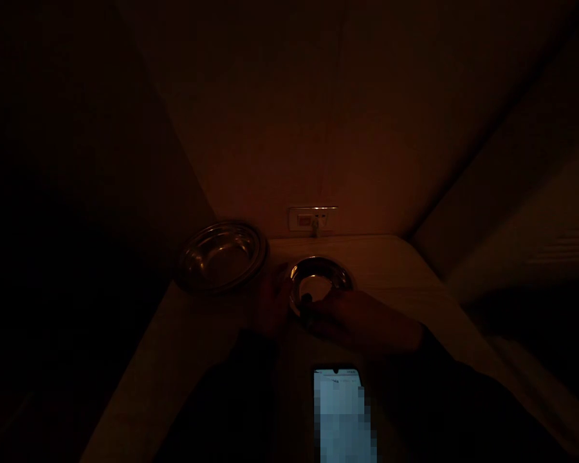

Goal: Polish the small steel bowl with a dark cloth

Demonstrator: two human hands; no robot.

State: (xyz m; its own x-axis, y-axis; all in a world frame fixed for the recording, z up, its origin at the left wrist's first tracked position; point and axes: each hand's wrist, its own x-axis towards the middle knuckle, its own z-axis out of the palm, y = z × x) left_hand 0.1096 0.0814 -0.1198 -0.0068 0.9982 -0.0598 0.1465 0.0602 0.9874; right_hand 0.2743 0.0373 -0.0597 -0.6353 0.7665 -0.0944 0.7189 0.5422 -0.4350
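Observation:
The scene is very dark. A small steel bowl sits on a pale counter. My left hand rests against the bowl's left side. From the right, my right hand reaches over the bowl's near rim, and its fingertips appear to pinch something small and dark at the rim. A larger steel bowl stands to the left, tilted toward me. The fingers of both hands are hard to make out in the gloom.
A lit phone screen lies near me on the counter between my forearms. A wall socket is on the wall behind the bowls. Walls close in on the left and right.

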